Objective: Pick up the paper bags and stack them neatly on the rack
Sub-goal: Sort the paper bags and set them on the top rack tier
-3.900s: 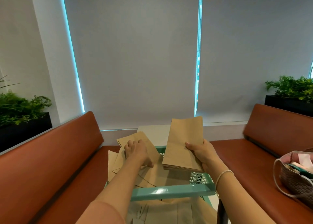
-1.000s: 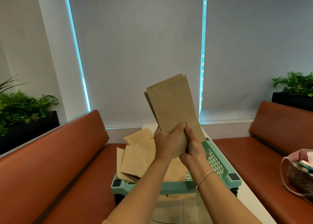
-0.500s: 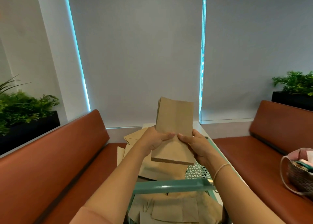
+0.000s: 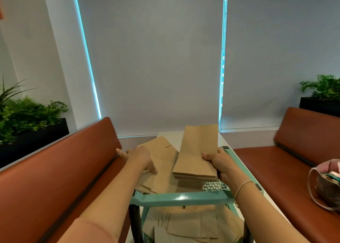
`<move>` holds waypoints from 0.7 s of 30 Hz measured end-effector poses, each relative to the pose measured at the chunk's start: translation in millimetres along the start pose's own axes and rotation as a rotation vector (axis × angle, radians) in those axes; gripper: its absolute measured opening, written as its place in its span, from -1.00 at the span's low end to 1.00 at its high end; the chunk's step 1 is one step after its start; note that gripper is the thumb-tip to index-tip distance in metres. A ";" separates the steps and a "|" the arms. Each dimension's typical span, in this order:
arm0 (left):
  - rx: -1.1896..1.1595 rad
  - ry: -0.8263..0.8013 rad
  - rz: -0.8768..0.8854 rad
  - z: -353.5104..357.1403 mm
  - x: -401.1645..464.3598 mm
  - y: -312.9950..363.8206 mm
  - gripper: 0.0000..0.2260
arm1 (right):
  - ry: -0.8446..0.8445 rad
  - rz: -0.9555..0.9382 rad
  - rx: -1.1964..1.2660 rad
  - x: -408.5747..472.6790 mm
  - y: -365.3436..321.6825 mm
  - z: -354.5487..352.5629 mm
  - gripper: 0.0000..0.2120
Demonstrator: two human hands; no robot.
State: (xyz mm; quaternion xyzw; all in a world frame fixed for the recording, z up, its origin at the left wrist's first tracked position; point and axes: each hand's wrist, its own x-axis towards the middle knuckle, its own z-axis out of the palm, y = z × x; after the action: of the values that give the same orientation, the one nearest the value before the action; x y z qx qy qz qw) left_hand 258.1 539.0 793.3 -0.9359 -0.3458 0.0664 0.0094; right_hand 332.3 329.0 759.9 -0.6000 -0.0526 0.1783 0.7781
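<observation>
Paper bag stack point(image 4: 196, 158): your right hand point(image 4: 221, 164) is pinching it above the rack point(image 4: 181, 198); your left hand point(image 4: 141, 158), fingers spread, is pressing loose bags point(image 4: 161, 178).

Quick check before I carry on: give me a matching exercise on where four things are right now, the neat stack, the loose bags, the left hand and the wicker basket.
Things:
1. neat stack of bags
2. loose bags
3. left hand
4. wicker basket

Places or states:
A. on the right bench seat
B. resting on the loose bags
C. scattered on the rack's left side
D. held by the right hand

Pairs: 1-D, 2-C, 3-B, 4-A
</observation>
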 end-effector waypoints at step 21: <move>-0.893 0.802 0.379 -31.5 -20.6 12.4 -0.91 | 0.055 0.090 -0.039 4.1 2.4 -3.7 -0.74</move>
State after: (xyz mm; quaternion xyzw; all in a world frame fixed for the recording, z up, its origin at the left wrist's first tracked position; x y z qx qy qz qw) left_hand 254.7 517.1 826.2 -0.8466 -0.1381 -0.4401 -0.2655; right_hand 336.7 327.5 756.0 -0.6217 -0.0076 0.1954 0.7585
